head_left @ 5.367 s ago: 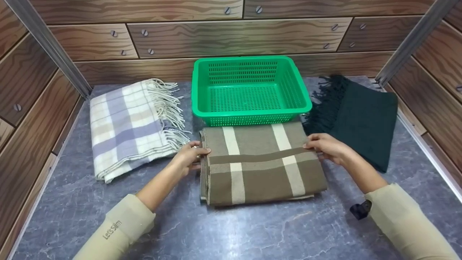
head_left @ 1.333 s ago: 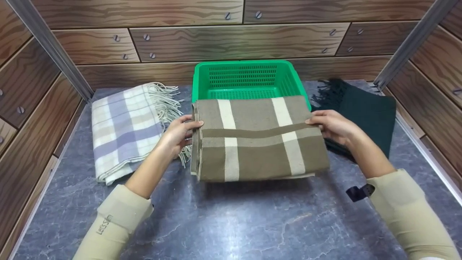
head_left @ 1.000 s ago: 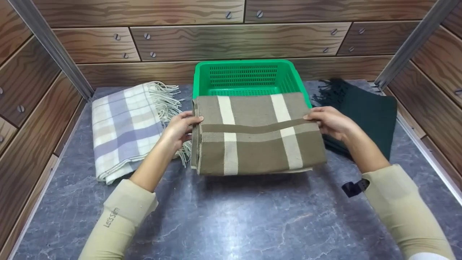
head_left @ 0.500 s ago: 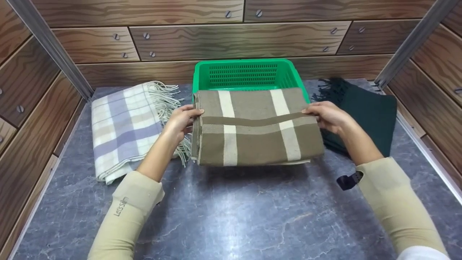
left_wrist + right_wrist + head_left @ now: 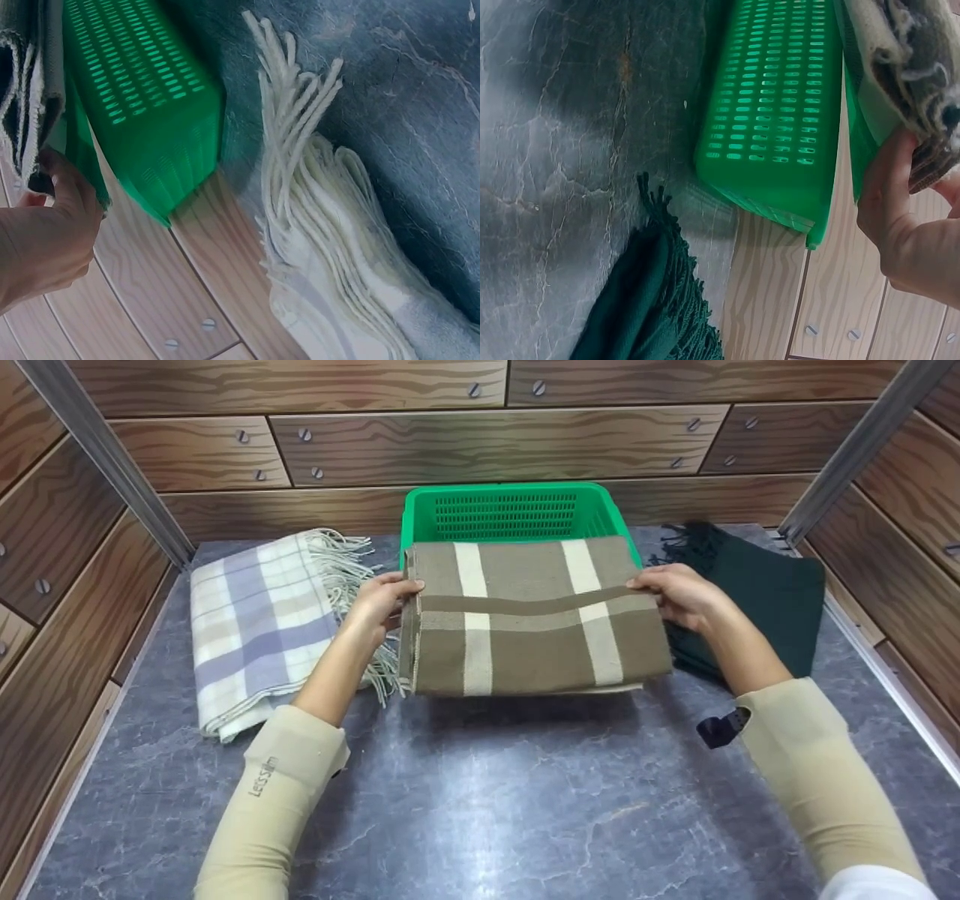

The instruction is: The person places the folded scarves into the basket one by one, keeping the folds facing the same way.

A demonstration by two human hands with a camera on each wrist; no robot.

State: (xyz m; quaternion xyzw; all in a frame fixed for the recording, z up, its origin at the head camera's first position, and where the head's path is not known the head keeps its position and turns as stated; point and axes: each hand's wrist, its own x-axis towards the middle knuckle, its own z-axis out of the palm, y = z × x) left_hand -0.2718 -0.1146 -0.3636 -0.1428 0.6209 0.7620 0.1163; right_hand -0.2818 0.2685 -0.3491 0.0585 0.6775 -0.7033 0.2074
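A folded brown scarf (image 5: 532, 630) with cream stripes hangs raised above the table, overlapping the front of a green plastic basket (image 5: 517, 493) in the head view. At its left edge my left hand (image 5: 379, 604) pinches the folded layers, thumb on top. My right hand (image 5: 686, 594) grips the opposite edge the same way. Both wrist views show the scarf's layered edges held above the basket's rim, with the left hand (image 5: 56, 229) and right hand (image 5: 911, 225) beside the basket. The scarf hides the basket's floor and front wall.
On the left lies a folded white and lilac plaid scarf (image 5: 255, 622) with long fringe. A folded dark green scarf (image 5: 765, 600) with dark fringe rests on the right. Wood-patterned walls (image 5: 495, 450) enclose the grey marbled table (image 5: 480, 810) behind and at the sides.
Both hands have lifted the brown scarf off the table and carried it forward, over the front of the basket. Over the last half second it moves only slightly farther away. The other scarves stay put.
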